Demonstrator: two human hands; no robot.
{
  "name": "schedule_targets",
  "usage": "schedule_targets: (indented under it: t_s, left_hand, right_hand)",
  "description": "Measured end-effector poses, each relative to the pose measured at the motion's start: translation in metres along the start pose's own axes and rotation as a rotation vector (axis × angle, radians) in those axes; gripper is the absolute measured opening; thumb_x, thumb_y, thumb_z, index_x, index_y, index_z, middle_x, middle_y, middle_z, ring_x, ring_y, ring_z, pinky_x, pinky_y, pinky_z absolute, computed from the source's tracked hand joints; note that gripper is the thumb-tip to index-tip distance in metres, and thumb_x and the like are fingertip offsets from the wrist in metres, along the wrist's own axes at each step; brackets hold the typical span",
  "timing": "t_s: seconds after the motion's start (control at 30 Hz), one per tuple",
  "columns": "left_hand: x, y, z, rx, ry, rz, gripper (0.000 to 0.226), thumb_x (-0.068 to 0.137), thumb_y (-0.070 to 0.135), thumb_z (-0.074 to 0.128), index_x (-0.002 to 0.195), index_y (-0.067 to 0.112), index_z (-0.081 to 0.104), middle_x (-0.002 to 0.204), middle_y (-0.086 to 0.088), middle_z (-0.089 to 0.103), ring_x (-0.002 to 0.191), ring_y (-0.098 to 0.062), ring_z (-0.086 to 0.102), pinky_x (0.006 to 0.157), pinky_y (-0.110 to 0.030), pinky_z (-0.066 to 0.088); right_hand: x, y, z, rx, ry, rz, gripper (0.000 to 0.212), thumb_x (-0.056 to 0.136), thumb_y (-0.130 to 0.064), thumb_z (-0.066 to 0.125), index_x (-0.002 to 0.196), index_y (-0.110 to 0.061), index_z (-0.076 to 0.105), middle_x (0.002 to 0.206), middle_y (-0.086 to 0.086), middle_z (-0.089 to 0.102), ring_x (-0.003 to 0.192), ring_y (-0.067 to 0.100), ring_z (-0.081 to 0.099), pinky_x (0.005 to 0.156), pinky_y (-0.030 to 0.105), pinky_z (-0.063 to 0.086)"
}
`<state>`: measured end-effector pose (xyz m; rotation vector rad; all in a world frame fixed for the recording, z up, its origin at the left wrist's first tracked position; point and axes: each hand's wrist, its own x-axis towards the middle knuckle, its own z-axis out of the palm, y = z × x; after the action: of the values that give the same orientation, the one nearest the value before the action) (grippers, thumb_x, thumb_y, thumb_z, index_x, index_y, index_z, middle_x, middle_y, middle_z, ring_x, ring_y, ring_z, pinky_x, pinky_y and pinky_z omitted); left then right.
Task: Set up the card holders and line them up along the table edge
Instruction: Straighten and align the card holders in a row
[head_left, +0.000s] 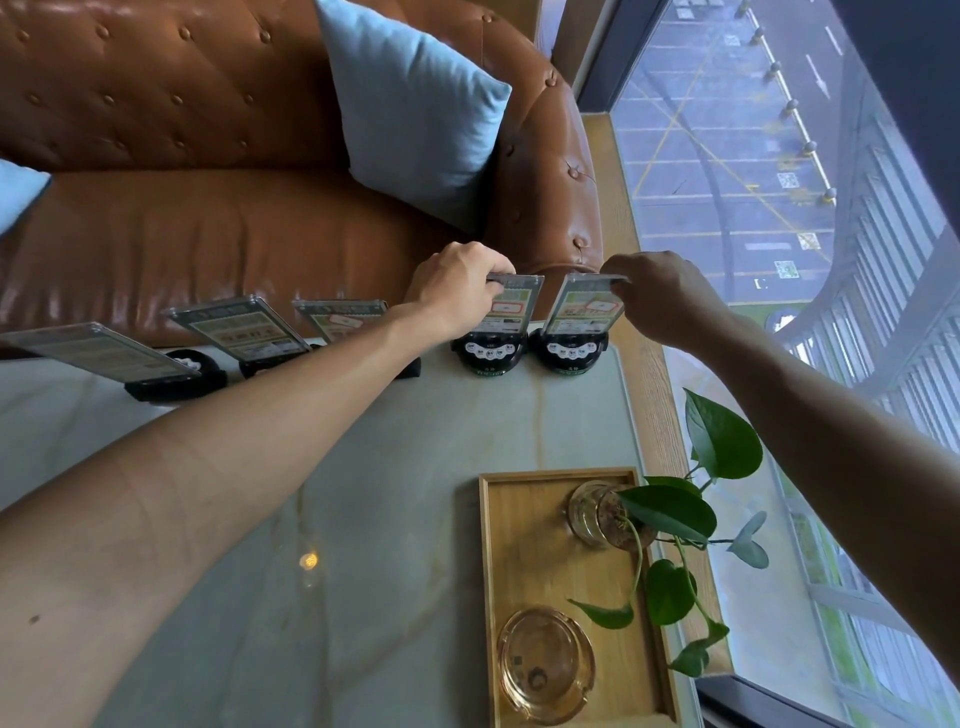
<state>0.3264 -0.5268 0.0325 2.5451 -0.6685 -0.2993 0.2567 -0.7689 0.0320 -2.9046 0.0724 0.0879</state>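
five card holders stand in a row along the far edge of the table (363, 519), next to the brown sofa (208, 218). each is a clear panel of printed card rising from a black base, long axis running up from the base. the two at the right end face the camera, nearly upright and just beside each other. the left hand (457, 288) pinches the top edge of the fourth card holder (506, 312) between its fingers; the right hand (657, 296) pinches the top edge of the fifth card holder (584, 309). the other three lean over toward the left: the first card holder (98, 351), the second card holder (241, 330) and the third card holder (340, 317), its base hidden behind the left forearm. near the right edge sits one wooden tray (519, 519) holding one glass vase (597, 514) with a leafy plant and one amber ashtray (545, 665).
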Motion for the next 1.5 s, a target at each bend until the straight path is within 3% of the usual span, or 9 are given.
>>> schedule_targets:
  t_s: [0.23, 0.67, 0.83, 1.2, 1.5]
  left_hand:
    - [-0.003, -0.001, 0.0, -0.008, -0.005, 0.002, 0.025, 0.088, 0.02, 0.064, 0.107, 0.032, 0.076, 0.102, -0.002, 0.078, 0.097, -0.03, 0.069, 0.087, -0.042, 0.055]
    - [-0.005, -0.009, -0.006, -0.022, -0.032, 0.018, 0.031, 0.089, 0.015, 0.062, 0.116, 0.026, 0.072, 0.112, -0.003, 0.076, 0.102, -0.029, 0.068, 0.091, -0.042, 0.054]
    - [-0.007, -0.014, -0.013, -0.037, -0.029, 0.019, 0.028, 0.089, 0.011, 0.061, 0.108, 0.024, 0.076, 0.106, -0.004, 0.077, 0.098, -0.028, 0.069, 0.088, -0.041, 0.055]
    - [-0.011, -0.017, -0.009, -0.07, 0.0, 0.027, 0.028, 0.092, 0.011, 0.059, 0.111, 0.023, 0.076, 0.104, -0.006, 0.078, 0.095, -0.028, 0.069, 0.086, -0.038, 0.054]
    - [-0.012, -0.015, -0.012, -0.055, -0.018, 0.033, 0.027, 0.092, 0.012, 0.06, 0.112, 0.023, 0.076, 0.105, -0.007, 0.078, 0.098, -0.029, 0.068, 0.088, -0.039, 0.054]
  right_hand:
    - [0.0, -0.001, 0.003, 0.012, 0.013, 0.012, 0.03, 0.094, -0.006, 0.05, 0.112, -0.02, 0.069, 0.092, 0.02, 0.07, 0.07, 0.036, 0.057, 0.057, 0.036, 0.045]
    - [-0.004, 0.0, 0.005, 0.055, 0.027, -0.029, 0.029, 0.096, -0.003, 0.05, 0.114, -0.015, 0.068, 0.093, 0.024, 0.071, 0.073, 0.039, 0.062, 0.057, 0.035, 0.044]
    - [-0.004, 0.002, 0.005, 0.079, 0.006, -0.057, 0.028, 0.096, -0.004, 0.052, 0.114, -0.018, 0.069, 0.094, 0.023, 0.071, 0.074, 0.038, 0.062, 0.059, 0.033, 0.041]
    - [-0.005, 0.006, 0.014, 0.077, 0.091, -0.098, 0.022, 0.096, -0.002, 0.051, 0.11, -0.01, 0.065, 0.097, 0.02, 0.07, 0.084, 0.04, 0.062, 0.062, 0.037, 0.041]
    - [-0.006, 0.004, 0.017, 0.075, 0.13, -0.077, 0.022, 0.094, 0.0, 0.051, 0.108, -0.011, 0.065, 0.092, 0.02, 0.067, 0.08, 0.04, 0.06, 0.059, 0.036, 0.039]
